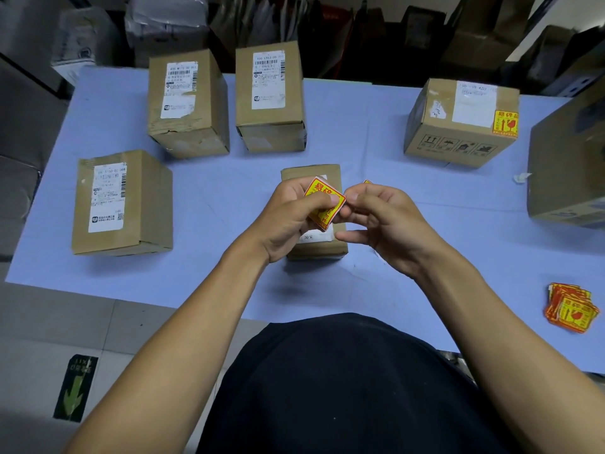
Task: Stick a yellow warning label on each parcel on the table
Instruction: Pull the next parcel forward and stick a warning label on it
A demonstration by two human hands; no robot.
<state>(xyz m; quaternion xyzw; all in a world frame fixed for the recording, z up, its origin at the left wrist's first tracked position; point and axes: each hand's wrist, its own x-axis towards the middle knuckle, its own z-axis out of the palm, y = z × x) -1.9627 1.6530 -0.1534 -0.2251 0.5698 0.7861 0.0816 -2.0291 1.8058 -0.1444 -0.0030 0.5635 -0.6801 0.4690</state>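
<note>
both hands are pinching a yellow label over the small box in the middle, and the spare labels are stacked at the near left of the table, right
Not quite. In the head view the stack of spare labels lies at the near right of the table, not the left. The rest holds: left hand and right hand pinch a yellow label over the small box.

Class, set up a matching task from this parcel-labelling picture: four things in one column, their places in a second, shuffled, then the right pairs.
Things:
1. yellow label
2. label stack
3. labelled parcel
4. small parcel

Places:
A. far right of the table, sticker on top
B. behind both hands
C. near right table edge
D. pinched between left hand and right hand

Pairs: 1-D, 2-C, 3-A, 4-B
</note>
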